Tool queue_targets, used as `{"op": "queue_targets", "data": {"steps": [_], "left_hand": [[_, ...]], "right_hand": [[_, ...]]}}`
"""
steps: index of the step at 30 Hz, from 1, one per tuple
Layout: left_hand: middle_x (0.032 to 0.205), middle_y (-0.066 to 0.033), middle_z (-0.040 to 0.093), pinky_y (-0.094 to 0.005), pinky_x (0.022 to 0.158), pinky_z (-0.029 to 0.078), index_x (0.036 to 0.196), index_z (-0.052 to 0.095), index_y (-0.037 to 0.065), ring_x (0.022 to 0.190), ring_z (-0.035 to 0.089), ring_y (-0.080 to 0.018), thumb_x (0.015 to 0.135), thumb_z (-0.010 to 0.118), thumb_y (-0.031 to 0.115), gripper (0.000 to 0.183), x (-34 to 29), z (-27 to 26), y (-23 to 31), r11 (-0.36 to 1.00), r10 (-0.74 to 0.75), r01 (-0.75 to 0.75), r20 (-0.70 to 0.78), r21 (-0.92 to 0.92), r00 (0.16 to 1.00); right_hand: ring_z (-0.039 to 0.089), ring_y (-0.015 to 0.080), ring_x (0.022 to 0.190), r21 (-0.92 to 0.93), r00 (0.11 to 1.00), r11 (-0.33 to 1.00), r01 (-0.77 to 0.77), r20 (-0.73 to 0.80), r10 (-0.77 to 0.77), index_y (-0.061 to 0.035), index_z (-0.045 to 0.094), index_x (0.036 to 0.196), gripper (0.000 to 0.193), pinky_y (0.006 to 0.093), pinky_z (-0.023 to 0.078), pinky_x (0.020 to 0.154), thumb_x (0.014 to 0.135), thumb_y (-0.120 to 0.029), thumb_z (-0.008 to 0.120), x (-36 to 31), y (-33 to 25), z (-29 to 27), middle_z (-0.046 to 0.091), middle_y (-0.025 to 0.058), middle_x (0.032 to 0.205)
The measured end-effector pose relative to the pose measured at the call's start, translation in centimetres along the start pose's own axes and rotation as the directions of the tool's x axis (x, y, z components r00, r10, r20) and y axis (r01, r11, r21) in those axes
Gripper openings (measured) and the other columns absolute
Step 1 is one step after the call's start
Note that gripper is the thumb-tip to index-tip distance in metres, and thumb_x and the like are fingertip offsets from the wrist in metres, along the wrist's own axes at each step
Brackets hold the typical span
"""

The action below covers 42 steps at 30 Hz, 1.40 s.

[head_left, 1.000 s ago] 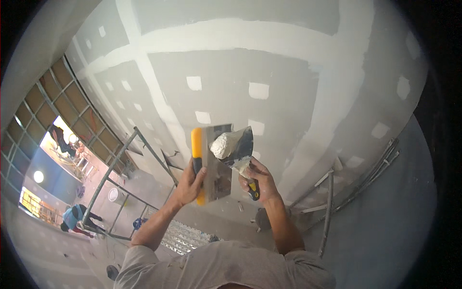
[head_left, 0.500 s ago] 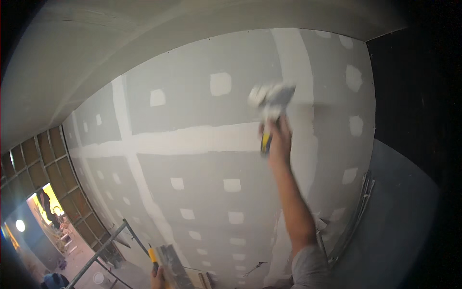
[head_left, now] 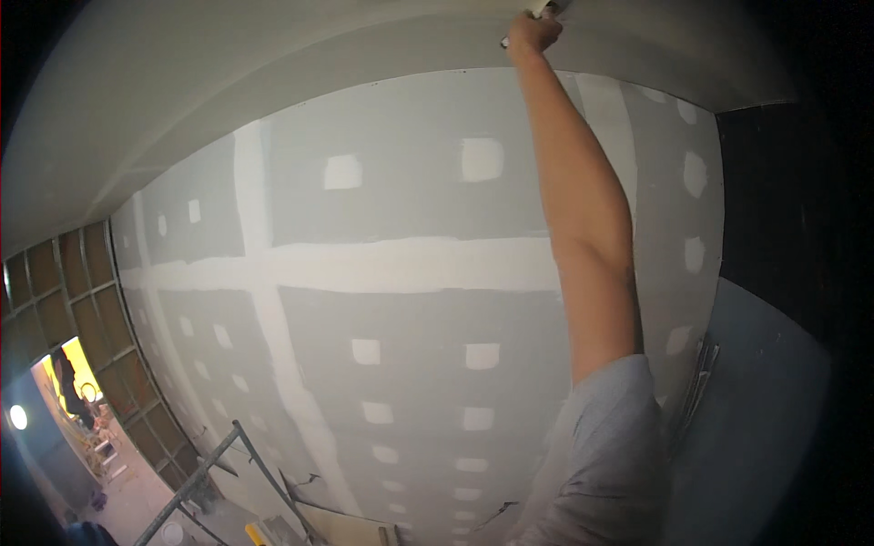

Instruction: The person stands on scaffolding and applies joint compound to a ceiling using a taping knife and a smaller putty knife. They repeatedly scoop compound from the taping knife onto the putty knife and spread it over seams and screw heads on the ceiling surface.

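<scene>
My right arm stretches up to the ceiling [head_left: 364, 41], where my right hand [head_left: 533, 35] is closed around a putty knife [head_left: 549, 9]. Only a bit of the knife shows past the fingers, and its blade is mostly hidden at the top edge. Behind the arm stands a grey drywall wall [head_left: 391, 200] with pale bands of joint compound [head_left: 401, 264] along its seams and square patches in rows. At the bottom edge a yellow handle [head_left: 255, 534] of a second taping knife pokes into view; my left hand itself is out of sight.
A metal scaffold frame [head_left: 196, 482] rises at the lower left. Beyond it is an open stud wall [head_left: 100, 318] beside a lit doorway. On the right are a dark wall section [head_left: 774, 182] and a blue-grey panel [head_left: 765, 391]. Wires [head_left: 505, 508] stick out low on the drywall.
My right hand has risen from the wall's upper seam to the ceiling with the putty knife. My left hand and most of its taping knife have dropped out of view.
</scene>
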<state>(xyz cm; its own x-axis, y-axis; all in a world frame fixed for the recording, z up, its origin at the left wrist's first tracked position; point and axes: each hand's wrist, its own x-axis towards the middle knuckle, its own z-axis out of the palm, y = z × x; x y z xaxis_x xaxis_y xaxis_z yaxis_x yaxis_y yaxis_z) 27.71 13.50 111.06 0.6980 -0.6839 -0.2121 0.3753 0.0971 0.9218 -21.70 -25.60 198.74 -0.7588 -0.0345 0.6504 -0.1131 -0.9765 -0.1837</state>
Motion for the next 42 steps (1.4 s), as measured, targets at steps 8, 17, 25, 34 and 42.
{"op": "queue_targets", "data": {"steps": [8, 17, 25, 34, 42], "left_hand": [[0.130, -0.0156, 0.057, -0.0400, 0.093, 0.052, 0.141, 0.046, 0.002, 0.117, 0.058, -0.0275, 0.105, 0.048, 0.029, 0.045, 8.4, -7.0, 4.3, 0.998, -0.061, 0.060, -0.014, -0.029, 0.998], [0.124, -0.0127, 0.060, -0.0378, 0.089, 0.054, 0.140, 0.044, 0.002, 0.110, 0.062, -0.0241, 0.104, 0.051, 0.027, 0.044, 14.1, -8.8, 8.4, 0.995, -0.001, 0.001, 0.005, -0.100, 1.000], [0.123, -0.0170, 0.063, -0.0439, 0.092, 0.057, 0.141, 0.043, 0.000, 0.108, 0.067, -0.0290, 0.104, 0.047, 0.032, 0.049, 20.3, 15.6, 24.9, 0.955, 0.157, 0.044, 0.625, -0.294, 0.765], [0.116, -0.0172, 0.065, -0.0413, 0.090, 0.059, 0.136, 0.047, -0.003, 0.102, 0.069, -0.0254, 0.105, 0.041, 0.027, 0.043, 12.8, 31.5, 24.9, 0.911, 0.066, 0.320, 0.859, -0.259, 0.507], [0.117, -0.0179, 0.065, -0.0392, 0.087, 0.060, 0.135, 0.048, -0.003, 0.100, 0.070, -0.0244, 0.103, 0.041, 0.024, 0.042, 7.7, 25.4, 15.4, 0.934, -0.183, 0.347, 0.725, -0.081, 0.664]], "right_hand": [[0.047, 0.0349, 0.130, 0.058, 0.980, 0.978, 0.199, -0.027, -0.197, 0.0088, 0.039, 0.144, 0.046, 0.0419, 0.041, 0.109, 0.099, 0.003, 0.049, -12.9, 3.3, 15.4, 0.041, 0.0268, 0.143], [0.043, 0.0350, 0.135, 0.267, 0.995, 0.961, 0.069, 0.055, -0.087, 0.0088, 0.044, 0.142, 0.046, 0.0394, 0.039, 0.111, 0.097, 0.000, 0.051, -26.1, 3.6, 24.9, 0.031, 0.0283, 0.153], [0.056, 0.0086, 0.071, 0.268, 0.644, 0.819, -0.507, 0.749, 0.154, -0.0017, 0.065, 0.123, 0.031, 0.0260, 0.048, 0.062, 0.092, -0.002, 0.064, -38.3, 1.3, 10.0, 0.058, 0.0019, 0.085], [0.049, 0.0050, 0.068, -0.425, -0.121, 0.744, -0.516, 0.896, 0.427, 0.0033, 0.059, 0.132, 0.035, 0.0221, 0.044, 0.061, 0.097, -0.002, 0.056, -52.5, -4.2, -23.5, 0.062, 0.0013, 0.093], [0.057, 0.0109, 0.086, -0.390, -0.123, 0.787, -0.478, 0.917, 0.380, 0.0027, 0.056, 0.138, 0.043, 0.0258, 0.052, 0.074, 0.095, 0.006, 0.052, -56.6, -4.4, -36.2, 0.056, 0.0102, 0.136]]}}
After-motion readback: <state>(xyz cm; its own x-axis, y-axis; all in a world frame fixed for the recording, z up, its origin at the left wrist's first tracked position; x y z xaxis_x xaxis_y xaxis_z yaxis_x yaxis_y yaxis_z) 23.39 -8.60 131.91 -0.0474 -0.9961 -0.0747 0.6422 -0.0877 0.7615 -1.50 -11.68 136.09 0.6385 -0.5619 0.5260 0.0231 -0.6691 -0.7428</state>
